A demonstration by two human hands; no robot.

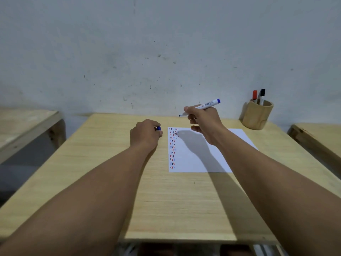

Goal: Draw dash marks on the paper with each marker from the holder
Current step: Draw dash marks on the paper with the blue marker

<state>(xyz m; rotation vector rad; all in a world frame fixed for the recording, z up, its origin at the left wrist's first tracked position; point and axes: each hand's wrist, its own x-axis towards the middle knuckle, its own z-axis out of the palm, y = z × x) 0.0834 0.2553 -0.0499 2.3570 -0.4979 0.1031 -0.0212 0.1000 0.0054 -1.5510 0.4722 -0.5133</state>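
A white sheet of paper (195, 159) lies on the wooden table (156, 196), with columns of red, blue and black dashes along its left edge. My right hand (203, 121) holds an uncapped blue marker (203, 106) above the paper's far edge, tip pointing left. My left hand (145, 134) rests on the table just left of the paper, closed around the blue cap (158, 128). A wooden holder (257, 117) at the far right of the table contains a red marker (254, 96) and a black marker (261, 96).
A grey scuffed wall (166, 52) rises right behind the table. Other wooden tables stand to the left (25, 122) and right (317, 137), each separated from mine by a gap.
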